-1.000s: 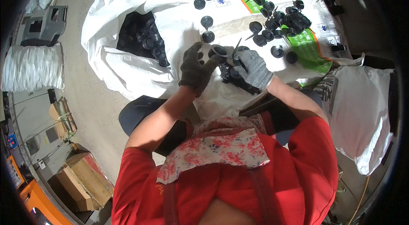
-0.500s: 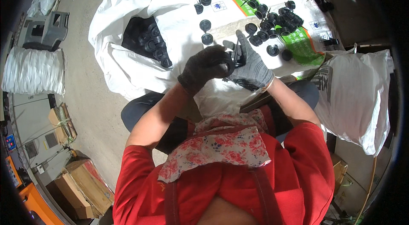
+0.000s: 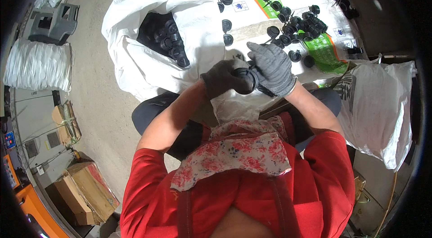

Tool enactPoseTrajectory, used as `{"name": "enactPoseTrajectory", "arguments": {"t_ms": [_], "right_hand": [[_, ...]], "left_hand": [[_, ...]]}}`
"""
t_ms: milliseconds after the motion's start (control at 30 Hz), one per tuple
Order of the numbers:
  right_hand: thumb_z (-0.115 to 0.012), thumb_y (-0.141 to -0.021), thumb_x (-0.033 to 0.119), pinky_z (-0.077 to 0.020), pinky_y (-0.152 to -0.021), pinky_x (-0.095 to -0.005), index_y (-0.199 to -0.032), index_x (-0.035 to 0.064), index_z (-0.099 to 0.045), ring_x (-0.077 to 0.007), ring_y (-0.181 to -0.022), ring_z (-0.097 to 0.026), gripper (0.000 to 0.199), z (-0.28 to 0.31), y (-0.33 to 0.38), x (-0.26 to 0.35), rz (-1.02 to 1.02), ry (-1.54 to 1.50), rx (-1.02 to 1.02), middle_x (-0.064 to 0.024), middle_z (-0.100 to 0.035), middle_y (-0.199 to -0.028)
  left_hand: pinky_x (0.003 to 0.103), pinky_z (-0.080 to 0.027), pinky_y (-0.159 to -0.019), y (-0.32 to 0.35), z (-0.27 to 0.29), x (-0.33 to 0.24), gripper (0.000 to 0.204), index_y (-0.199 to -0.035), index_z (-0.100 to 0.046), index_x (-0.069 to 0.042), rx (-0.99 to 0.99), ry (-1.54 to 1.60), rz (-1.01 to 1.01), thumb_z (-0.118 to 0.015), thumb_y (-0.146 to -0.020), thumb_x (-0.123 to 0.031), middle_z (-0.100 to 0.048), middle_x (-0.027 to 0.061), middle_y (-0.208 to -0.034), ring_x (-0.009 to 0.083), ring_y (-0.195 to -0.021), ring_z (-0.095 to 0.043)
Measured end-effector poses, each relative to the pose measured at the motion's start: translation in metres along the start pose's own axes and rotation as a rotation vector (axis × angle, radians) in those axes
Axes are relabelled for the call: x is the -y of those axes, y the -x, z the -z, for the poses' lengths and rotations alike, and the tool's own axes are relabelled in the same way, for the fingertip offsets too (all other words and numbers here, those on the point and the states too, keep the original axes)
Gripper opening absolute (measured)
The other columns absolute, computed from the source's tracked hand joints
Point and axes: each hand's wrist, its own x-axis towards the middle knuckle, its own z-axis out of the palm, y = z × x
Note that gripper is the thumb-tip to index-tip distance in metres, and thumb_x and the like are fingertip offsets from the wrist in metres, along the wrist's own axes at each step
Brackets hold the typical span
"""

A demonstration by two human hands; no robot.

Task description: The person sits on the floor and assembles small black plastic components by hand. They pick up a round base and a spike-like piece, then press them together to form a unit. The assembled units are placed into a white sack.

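Note:
Grey gloves cover both my hands, which meet above the white sacking. My left hand (image 3: pixel 220 78) is closed around a round black plastic cap (image 3: pixel 245 81), its ring-shaped end turned up toward me. Against the cap's other side, my right hand (image 3: pixel 273 69) has its fingers curled over black plastic parts, mostly hidden beneath the glove. Beyond the hands, two-part black caps (image 3: pixel 227 31) lie on the sack, and a pile of similar caps (image 3: pixel 310 24) sits to the right. More black caps (image 3: pixel 171 42) fill the open mouth of a white woven sack (image 3: pixel 121 26) at the left.
A stuffed white translucent bag (image 3: pixel 380 107) stands at the right. On the left are a grey plastic stool (image 3: pixel 54 26), a stack of white sacks (image 3: pixel 38 64) and cardboard boxes (image 3: pixel 85 193). Further black caps (image 3: pixel 344 4) lie at the far right edge of the sacking.
My right hand's fingers, stretched up before, have curled down over the parts. The cap in my left hand has turned, showing its round end, and sits lower. The whole view has shifted slightly.

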Motion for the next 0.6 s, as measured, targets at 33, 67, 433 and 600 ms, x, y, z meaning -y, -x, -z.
{"name": "enactPoseTrajectory", "arguments": {"t_ms": [33,67,433,600], "right_hand": [[-0.062,-0.075,0.02,-0.0473,-0.067,-0.0391,-0.11,0.0063,-0.058,-0.0286,-0.084,-0.058,0.038,-0.001,0.0,0.002,0.013,0.011,0.033,-0.0121,-0.061,-0.093],[-0.059,-0.078,0.021,-0.0474,-0.067,-0.0399,-0.107,0.0081,-0.058,-0.0284,-0.081,-0.059,0.032,-0.002,0.0,0.004,-0.073,0.007,0.285,-0.0128,-0.062,-0.09],[-0.069,-0.082,0.017,-0.0522,-0.055,-0.0239,-0.079,0.0041,-0.062,-0.0131,-0.065,-0.061,0.015,0.017,-0.019,-0.005,-1.116,-1.786,-0.191,-0.0049,-0.063,-0.076],[-0.064,-0.086,0.018,-0.0504,-0.064,-0.0273,-0.085,0.0009,-0.062,-0.0131,-0.072,-0.062,0.017,-0.021,-0.033,0.0,-0.732,-0.853,-0.228,-0.0062,-0.064,-0.078]], "left_hand": [[0.039,-0.049,-0.079,0.0,-0.001,-0.001,0.026,-0.089,-0.061,-0.003,-0.149,-0.415,-0.071,-0.068,-0.076,-0.023,-0.061,0.0171,-0.085,0.0357,-0.083,-0.06],[0.041,-0.048,-0.078,-0.002,-0.003,0.003,0.022,-0.087,-0.061,-0.003,-0.242,-0.645,-0.2,-0.066,-0.076,-0.021,-0.06,0.0169,-0.085,0.0362,-0.083,-0.059],[0.029,-0.045,-0.088,-0.005,0.02,-0.013,0.02,-0.109,-0.056,-0.006,-0.194,1.111,-0.037,-0.054,-0.092,-0.015,-0.059,0.0047,-0.106,0.0147,-0.099,-0.056],[0.035,-0.045,-0.094,-0.017,-0.003,0.0,0.026,-0.115,-0.052,-0.003,-0.043,1.154,-0.113,-0.055,-0.091,-0.013,-0.06,0.0085,-0.106,0.0201,-0.102,-0.057]]}}
